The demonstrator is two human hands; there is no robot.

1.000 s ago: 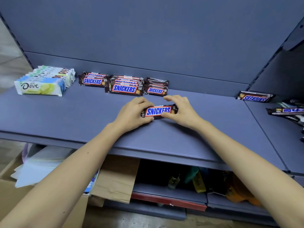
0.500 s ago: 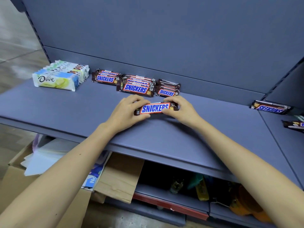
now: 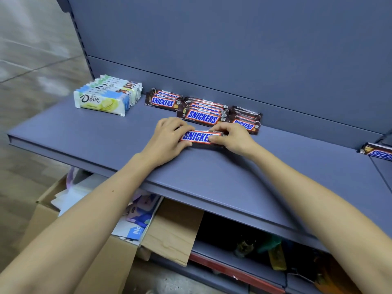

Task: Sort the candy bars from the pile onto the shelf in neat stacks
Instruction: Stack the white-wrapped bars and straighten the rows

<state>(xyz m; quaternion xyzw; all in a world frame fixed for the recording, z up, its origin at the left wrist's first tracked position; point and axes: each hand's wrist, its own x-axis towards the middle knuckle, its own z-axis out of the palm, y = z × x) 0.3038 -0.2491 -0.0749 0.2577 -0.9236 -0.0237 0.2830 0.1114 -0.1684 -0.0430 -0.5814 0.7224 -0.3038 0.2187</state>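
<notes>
One Snickers bar [image 3: 198, 137] lies label-up on the blue-grey shelf [image 3: 84, 132], gripped at both ends. My left hand [image 3: 169, 136] pinches its left end and my right hand [image 3: 231, 137] covers its right end. Just behind it stand three Snickers stacks: a left stack [image 3: 163, 100], a middle stack [image 3: 202, 115] and a right stack [image 3: 247, 120]. A row of white Dove bars [image 3: 106, 96] stands at the far left of the shelf. Another Snickers bar [image 3: 377, 152] lies at the right edge of the view.
The shelf's back panel [image 3: 233, 49] rises right behind the stacks. Below the shelf sit an open cardboard box [image 3: 169, 232] with papers and a lower shelf [image 3: 233, 257] with dark clutter. Tiled floor shows at the left.
Both hands have carried the held Snickers bar toward the back of the shelf, closer to the middle stack. The view has shifted, so the stacks now sit more to the centre.
</notes>
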